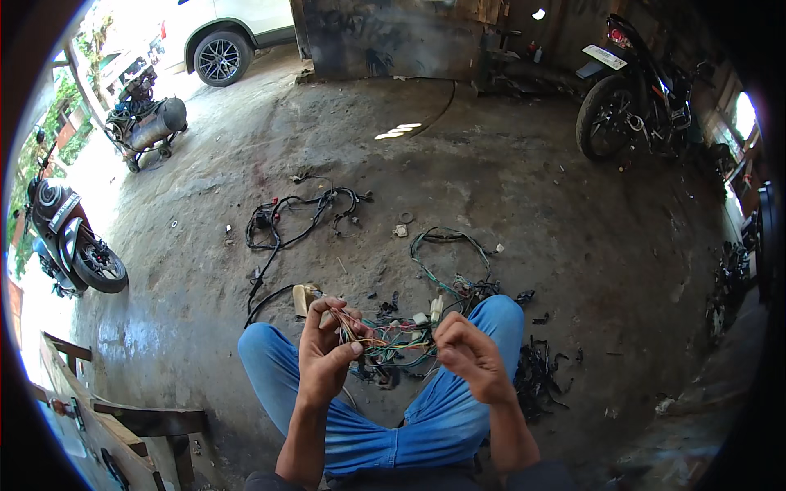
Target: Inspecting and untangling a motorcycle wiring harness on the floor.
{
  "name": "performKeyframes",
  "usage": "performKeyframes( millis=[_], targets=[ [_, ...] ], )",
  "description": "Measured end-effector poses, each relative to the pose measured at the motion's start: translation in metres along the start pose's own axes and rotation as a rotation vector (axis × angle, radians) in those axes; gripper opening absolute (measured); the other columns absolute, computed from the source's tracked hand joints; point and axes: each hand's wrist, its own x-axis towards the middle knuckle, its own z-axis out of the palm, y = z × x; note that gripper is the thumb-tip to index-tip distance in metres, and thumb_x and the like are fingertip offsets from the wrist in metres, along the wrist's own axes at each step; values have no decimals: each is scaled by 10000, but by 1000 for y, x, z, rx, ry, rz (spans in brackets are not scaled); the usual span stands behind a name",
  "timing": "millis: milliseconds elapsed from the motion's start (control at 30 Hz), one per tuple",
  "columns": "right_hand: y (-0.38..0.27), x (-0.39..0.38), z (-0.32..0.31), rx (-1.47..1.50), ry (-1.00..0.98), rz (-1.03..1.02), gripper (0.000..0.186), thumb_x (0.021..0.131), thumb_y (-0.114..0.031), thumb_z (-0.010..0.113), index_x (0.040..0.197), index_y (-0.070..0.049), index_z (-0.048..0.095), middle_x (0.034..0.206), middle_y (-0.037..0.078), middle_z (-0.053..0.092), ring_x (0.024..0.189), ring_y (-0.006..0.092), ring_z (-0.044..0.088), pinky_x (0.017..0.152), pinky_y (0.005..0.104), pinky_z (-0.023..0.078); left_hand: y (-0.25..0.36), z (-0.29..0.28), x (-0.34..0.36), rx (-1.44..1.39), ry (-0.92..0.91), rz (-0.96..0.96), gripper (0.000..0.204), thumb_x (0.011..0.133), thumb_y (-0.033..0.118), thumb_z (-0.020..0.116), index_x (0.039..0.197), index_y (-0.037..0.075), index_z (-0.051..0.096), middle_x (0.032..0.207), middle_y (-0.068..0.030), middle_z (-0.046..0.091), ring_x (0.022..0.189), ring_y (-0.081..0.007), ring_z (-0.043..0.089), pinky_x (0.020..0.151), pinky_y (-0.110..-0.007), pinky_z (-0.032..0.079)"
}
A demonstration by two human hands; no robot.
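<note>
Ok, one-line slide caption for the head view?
Seated person's left hand and right hand stretch a bundle of coloured wires above blue-trousered knees on a workshop floor.

We are sitting on the floor [508, 188] with a bundle of wires [391, 340] lying between our knees, our left hand [326, 348] and right hand [467, 353] gripping it at either side. Ahead of it a loose wire loom [450, 262] is lying, and another harness [299, 214] is lying further left. A compressor [147, 123] is standing far left, a motorcycle [630, 94] far right.
</note>
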Motion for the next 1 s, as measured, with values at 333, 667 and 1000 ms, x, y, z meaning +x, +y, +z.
performKeyframes(
  millis=[333, 667, 1000],
  targets=[
    [9, 3, -6, 486, 108, -111, 251, 1043, -313, 569, 1036, -63, 550, 951, 35, 506, 892, 128, 512, 911, 377, 440, -2, 10, -1, 8, -56, 0, 644, 732, -1, 692, 1315, 63, 427, 998, -81, 527, 935, -226, 608, 874, -379, 559],
    [-3, 6, 11, 314, 161, -221, 195, 1045, -228, 580, 1025, -37, 549, 950, 62, 538, 865, 147, 570, 870, 391, 498, -2, 19, -8, 490, -49, -178, 443, 878, 155, 796, 1224, 40, 544, 979, 3, 545, 898, -67, 549, 811, -210, 464],
    [0, -6, 23, 130, 245, -20, 147, 1034, -132, 606, 1057, 10, 581, 990, 71, 635, 900, 137, 626, 828, 275, 505, -21, 8, -7, 533, 23, -79, 181, 964, 193, 729, 999, 15, 716, 929, 7, 638, 814, -49, 548, 706, -221, 430]
  ],
)
